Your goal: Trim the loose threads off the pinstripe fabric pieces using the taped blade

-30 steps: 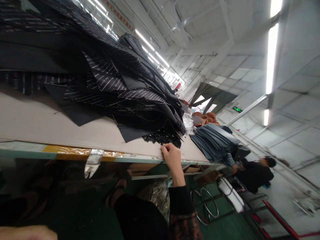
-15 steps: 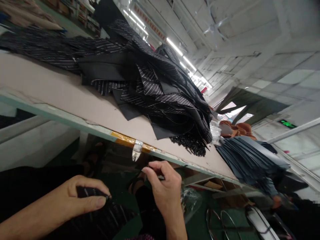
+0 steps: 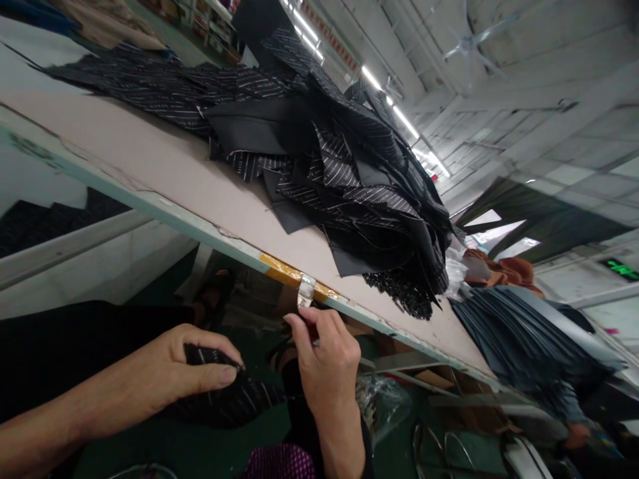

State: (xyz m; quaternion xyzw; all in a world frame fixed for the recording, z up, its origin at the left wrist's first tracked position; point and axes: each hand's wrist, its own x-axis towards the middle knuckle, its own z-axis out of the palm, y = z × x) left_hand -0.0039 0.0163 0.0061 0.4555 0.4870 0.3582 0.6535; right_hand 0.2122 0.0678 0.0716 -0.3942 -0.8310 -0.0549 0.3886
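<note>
Between thumb and fingers, my left hand (image 3: 170, 372) grips a dark fabric piece (image 3: 234, 402) with thin white stripes, which hangs down below the table edge. My right hand (image 3: 329, 359) is closed in a pinch, its fingertips just under a small metal cutter-like piece (image 3: 305, 291) taped to the table edge. What the right fingers pinch, if anything, is too small to make out. Yellow tape (image 3: 279, 269) runs along the edge there. On the table (image 3: 164, 166) lies a large heap of black striped fabric pieces (image 3: 344, 179).
Small black bits (image 3: 404, 296) bunch at the heap's near end. To the right stand a stack of blue-grey pieces (image 3: 524, 332) and brown material (image 3: 509, 269). Another person's hand (image 3: 576, 436) shows at far right. A clear plastic bag (image 3: 392, 402) is below the table.
My right hand has risen to the metal piece at the table edge. My left hand, still gripping the striped fabric, sits slightly higher and further right. The view has shifted.
</note>
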